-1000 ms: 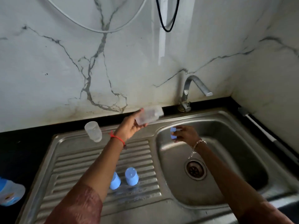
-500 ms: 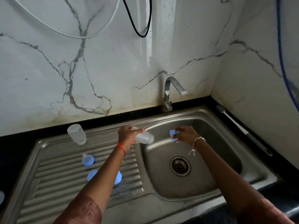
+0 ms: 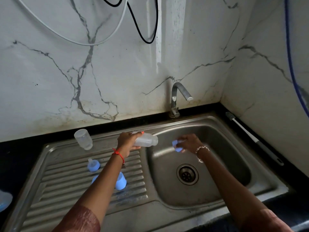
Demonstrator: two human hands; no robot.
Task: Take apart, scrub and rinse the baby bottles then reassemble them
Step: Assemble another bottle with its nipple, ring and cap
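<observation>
Baby bottle [image 3: 147, 141], clear plastic, lies sideways in my left hand [image 3: 127, 142], my fingers curled round its base and its neck pointing toward the sink basin [image 3: 234, 164]. My right hand [image 3: 189, 143] pinches a small blue part [image 3: 177, 147] over the basin, near the bottle's neck but apart from it. On the drainboard [image 3: 58, 190] sit a second clear bottle [image 3: 83, 139], a blue-collared teat [image 3: 93, 165] and a blue cap [image 3: 120, 181] beside my left forearm.

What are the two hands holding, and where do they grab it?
The left hand grips a clear bottle around one end. The right hand pinches a small blue part; where on it is too blurred to tell.
</observation>
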